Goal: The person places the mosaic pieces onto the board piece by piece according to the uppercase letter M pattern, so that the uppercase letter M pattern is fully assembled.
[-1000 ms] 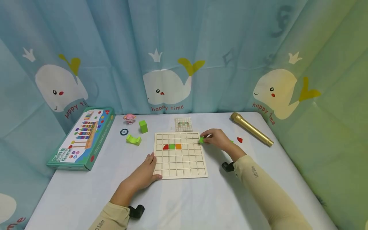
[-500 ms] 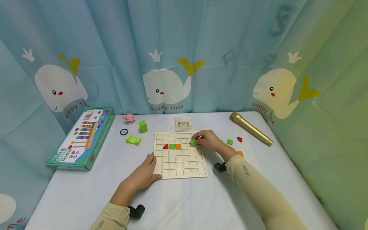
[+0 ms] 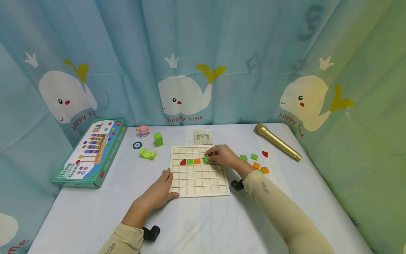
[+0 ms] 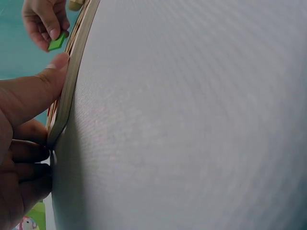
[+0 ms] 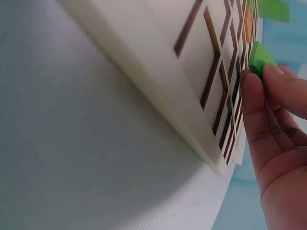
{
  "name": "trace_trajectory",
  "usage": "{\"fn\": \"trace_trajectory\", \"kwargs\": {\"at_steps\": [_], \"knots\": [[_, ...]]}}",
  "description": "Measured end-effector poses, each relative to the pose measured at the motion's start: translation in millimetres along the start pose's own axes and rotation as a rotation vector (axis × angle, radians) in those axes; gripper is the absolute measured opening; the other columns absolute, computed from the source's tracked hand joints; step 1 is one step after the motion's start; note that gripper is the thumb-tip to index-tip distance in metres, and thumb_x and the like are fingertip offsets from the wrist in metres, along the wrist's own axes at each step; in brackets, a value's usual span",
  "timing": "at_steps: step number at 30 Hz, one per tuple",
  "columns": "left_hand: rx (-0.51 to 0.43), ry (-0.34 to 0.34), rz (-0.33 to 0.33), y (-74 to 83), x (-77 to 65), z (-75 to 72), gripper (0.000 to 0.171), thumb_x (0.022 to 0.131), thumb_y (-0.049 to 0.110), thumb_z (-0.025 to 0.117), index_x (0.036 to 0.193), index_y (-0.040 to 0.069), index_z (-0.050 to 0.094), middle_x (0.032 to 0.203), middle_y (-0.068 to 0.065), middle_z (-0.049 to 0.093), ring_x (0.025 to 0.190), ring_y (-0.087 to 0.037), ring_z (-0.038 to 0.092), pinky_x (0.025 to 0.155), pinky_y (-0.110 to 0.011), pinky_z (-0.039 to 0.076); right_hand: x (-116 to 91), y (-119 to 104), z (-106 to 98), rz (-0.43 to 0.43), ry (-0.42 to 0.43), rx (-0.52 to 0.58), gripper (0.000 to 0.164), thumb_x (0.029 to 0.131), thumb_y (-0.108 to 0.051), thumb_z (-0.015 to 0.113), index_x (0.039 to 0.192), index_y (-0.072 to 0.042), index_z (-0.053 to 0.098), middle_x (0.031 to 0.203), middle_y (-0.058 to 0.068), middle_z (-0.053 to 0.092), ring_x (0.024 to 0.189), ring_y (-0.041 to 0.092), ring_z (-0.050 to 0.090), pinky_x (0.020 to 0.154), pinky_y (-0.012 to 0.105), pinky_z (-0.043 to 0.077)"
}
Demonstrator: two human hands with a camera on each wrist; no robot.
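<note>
My left hand rests against the front left corner of a wooden grid board. Its thumb touches the front edge and its fingers lie along the left side. Over the board, my right hand pinches a green square tile between thumb and fingertips. That tile is tilted in the right wrist view, just right of an orange tile. In the same row sit a green tile and a red quarter-round tile.
Loose green and orange tiles and a red piece lie to the right, near a gold microphone. A pattern card lies behind the board. Leftward are green blocks, a pink figurine, a round disc and a game box.
My right hand has carried the green tile leftward from the board's right edge to beside the orange tile. Loose tiles on the right have come into view. My left hand has stayed put.
</note>
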State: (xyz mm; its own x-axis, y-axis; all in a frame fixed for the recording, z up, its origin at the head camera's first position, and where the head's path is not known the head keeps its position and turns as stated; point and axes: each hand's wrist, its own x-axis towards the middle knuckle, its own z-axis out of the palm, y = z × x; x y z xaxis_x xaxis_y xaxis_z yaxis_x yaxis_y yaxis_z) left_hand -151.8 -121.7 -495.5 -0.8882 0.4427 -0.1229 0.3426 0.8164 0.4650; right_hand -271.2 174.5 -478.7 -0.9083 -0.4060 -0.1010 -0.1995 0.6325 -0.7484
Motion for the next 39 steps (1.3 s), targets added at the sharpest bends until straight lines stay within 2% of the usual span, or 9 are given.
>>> {"fn": "trace_trajectory", "kwargs": {"at_steps": [5, 14, 28, 33, 39], "knots": [[-0.006, 0.001, -0.001, 0.2, -1.0, -0.3, 0.085, 0.092, 0.033, 0.074, 0.147, -0.018, 0.033, 0.159, -0.033, 0.022, 0.148, -0.044, 0.021, 0.117, -0.05, 0.027, 2.7, -4.2, 5.4, -0.013, -0.009, -0.023, 0.019, 0.093, -0.007, 0.072, 0.112, -0.006, 0.076, 0.106, 0.003, 0.073, 0.083, 0.011, 0.069, 0.075, 0.028, 0.057], [-0.014, -0.001, -0.008, 0.4, -0.8, -1.5, 0.086, 0.093, 0.035, 0.073, 0.148, -0.017, 0.032, 0.16, -0.031, 0.02, 0.149, -0.043, 0.019, 0.118, -0.049, 0.026, 7.8, -5.2, 12.2, -0.014, -0.007, -0.118, 0.015, 0.094, -0.01, 0.072, 0.107, -0.011, 0.078, 0.111, 0.001, 0.072, 0.099, 0.013, 0.066, 0.086, 0.031, 0.055], [-0.019, 0.0, -0.007, -0.1, -0.2, -0.3, 0.086, 0.092, 0.033, 0.074, 0.148, -0.017, 0.032, 0.16, -0.032, 0.021, 0.149, -0.043, 0.02, 0.118, -0.05, 0.026, 9.9, -4.5, 13.1, -0.032, -0.011, -0.197, 0.012, 0.094, -0.009, 0.072, 0.102, -0.012, 0.08, 0.103, 0.0, 0.07, 0.096, 0.016, 0.065, 0.084, 0.033, 0.054], [-0.018, -0.005, -0.014, -0.1, -0.1, 0.3, 0.087, 0.092, 0.034, 0.074, 0.149, -0.016, 0.032, 0.16, -0.031, 0.02, 0.149, -0.042, 0.019, 0.118, -0.049, 0.026, 2.6, -2.0, 4.9, -0.035, 0.018, -0.187, 0.014, 0.095, -0.01, 0.07, 0.107, -0.011, 0.078, 0.106, 0.0, 0.069, 0.094, 0.015, 0.064, 0.082, 0.033, 0.054], [-0.026, -0.005, -0.019, 0.0, -1.4, -0.7, 0.087, 0.092, 0.034, 0.074, 0.148, -0.017, 0.032, 0.16, -0.031, 0.02, 0.149, -0.042, 0.019, 0.118, -0.049, 0.025, -5.6, 5.6, -16.1, -0.037, 0.079, -0.196, 0.013, 0.095, -0.007, 0.071, 0.105, -0.009, 0.078, 0.103, 0.002, 0.07, 0.092, 0.018, 0.063, 0.08, 0.034, 0.053]]}}
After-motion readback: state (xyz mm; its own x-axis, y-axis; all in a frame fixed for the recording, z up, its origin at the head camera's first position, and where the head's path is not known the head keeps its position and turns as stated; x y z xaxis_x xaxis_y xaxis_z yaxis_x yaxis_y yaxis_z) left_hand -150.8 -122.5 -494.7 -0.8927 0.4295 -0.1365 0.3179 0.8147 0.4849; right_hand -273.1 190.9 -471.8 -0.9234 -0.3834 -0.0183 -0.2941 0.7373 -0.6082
